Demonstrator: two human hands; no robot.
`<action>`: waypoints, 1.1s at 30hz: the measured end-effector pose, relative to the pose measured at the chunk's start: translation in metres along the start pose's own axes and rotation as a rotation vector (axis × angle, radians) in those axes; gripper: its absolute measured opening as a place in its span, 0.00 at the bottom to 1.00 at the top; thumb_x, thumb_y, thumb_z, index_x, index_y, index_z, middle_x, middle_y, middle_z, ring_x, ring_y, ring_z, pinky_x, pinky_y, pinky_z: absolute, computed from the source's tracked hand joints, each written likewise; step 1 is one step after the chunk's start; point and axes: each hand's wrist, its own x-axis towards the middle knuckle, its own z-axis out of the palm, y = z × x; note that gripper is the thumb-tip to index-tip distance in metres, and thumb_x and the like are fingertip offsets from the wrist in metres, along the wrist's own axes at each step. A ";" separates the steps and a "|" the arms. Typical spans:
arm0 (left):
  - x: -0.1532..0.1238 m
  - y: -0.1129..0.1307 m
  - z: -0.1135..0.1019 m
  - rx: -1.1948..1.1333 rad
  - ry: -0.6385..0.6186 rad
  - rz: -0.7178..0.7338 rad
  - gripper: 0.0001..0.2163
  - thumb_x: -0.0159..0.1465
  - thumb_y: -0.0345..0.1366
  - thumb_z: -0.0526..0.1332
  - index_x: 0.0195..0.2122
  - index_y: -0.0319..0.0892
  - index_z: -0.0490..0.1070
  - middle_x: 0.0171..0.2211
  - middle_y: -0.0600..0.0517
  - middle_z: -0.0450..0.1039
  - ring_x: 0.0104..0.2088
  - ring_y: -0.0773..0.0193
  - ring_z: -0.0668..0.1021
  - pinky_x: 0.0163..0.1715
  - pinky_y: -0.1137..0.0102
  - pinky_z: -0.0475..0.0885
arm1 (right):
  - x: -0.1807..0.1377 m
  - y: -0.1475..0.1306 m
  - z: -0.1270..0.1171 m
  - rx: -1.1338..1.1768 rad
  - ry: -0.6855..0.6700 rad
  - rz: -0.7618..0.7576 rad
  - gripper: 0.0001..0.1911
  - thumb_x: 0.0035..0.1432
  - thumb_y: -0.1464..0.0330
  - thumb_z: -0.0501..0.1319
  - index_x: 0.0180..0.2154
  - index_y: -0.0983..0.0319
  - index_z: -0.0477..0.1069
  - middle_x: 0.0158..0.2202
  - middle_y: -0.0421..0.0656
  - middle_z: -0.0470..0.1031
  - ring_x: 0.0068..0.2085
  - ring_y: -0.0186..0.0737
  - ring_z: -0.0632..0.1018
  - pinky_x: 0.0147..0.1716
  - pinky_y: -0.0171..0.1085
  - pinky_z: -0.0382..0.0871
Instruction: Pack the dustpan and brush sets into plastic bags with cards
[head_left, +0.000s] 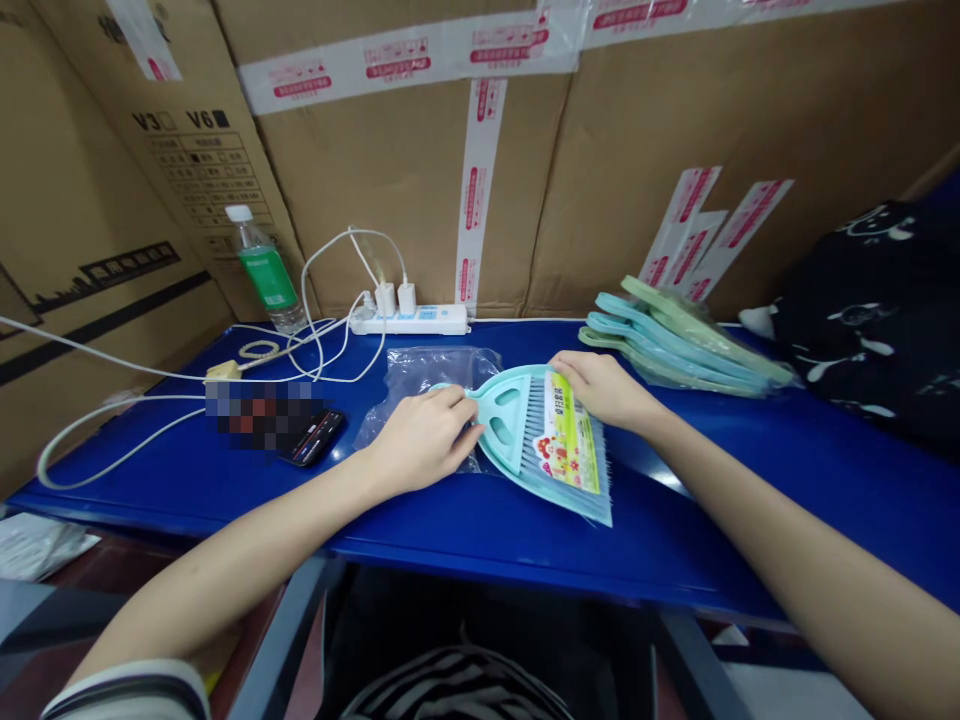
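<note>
A light teal dustpan [551, 492] lies on the blue table with a matching hand brush [504, 405] nested in it, grey bristles pointing right. My left hand [420, 440] is closed round the handle end of the set, covering most of the handle. At the upper right edge, my right hand [600, 388] grips the dustpan and the top of a yellow-green printed label [574, 440]; its fingertips are partly hidden. Beneath the set and my left hand spreads a clear plastic bag [442, 367].
More bagged green and teal dustpan sets [675, 340] are stacked at the back right, beside a black patterned bag [870, 310]. A white power strip [442, 320] with cables, a bottle [266, 275] and a phone [315, 437] occupy the left. Cardboard [397, 180] walls the back.
</note>
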 end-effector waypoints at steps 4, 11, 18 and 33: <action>0.000 -0.001 0.000 -0.053 0.025 0.072 0.13 0.69 0.34 0.48 0.35 0.39 0.71 0.32 0.49 0.72 0.32 0.63 0.76 0.32 0.68 0.73 | 0.002 0.002 0.004 -0.013 0.015 0.009 0.15 0.60 0.73 0.47 0.26 0.58 0.67 0.31 0.45 0.78 0.35 0.43 0.78 0.32 0.35 0.65; -0.002 -0.003 0.000 -0.065 0.046 0.161 0.13 0.69 0.35 0.48 0.39 0.40 0.71 0.34 0.50 0.74 0.33 0.63 0.77 0.30 0.70 0.71 | 0.004 0.008 0.004 -0.044 0.023 0.053 0.15 0.61 0.73 0.47 0.25 0.58 0.66 0.30 0.46 0.78 0.34 0.44 0.78 0.30 0.35 0.64; 0.000 -0.015 -0.008 0.200 -0.026 -0.200 0.11 0.66 0.29 0.47 0.42 0.38 0.69 0.37 0.45 0.75 0.34 0.57 0.79 0.28 0.67 0.71 | 0.003 0.005 0.001 -0.043 -0.001 0.064 0.15 0.60 0.74 0.47 0.25 0.58 0.65 0.32 0.47 0.79 0.36 0.45 0.79 0.33 0.35 0.65; 0.004 -0.020 -0.021 0.266 -0.421 -0.542 0.23 0.61 0.20 0.45 0.59 0.31 0.56 0.36 0.38 0.77 0.44 0.49 0.80 0.41 0.62 0.73 | 0.002 0.003 -0.001 0.035 0.007 0.043 0.13 0.58 0.75 0.48 0.23 0.57 0.61 0.30 0.45 0.77 0.34 0.43 0.78 0.33 0.35 0.64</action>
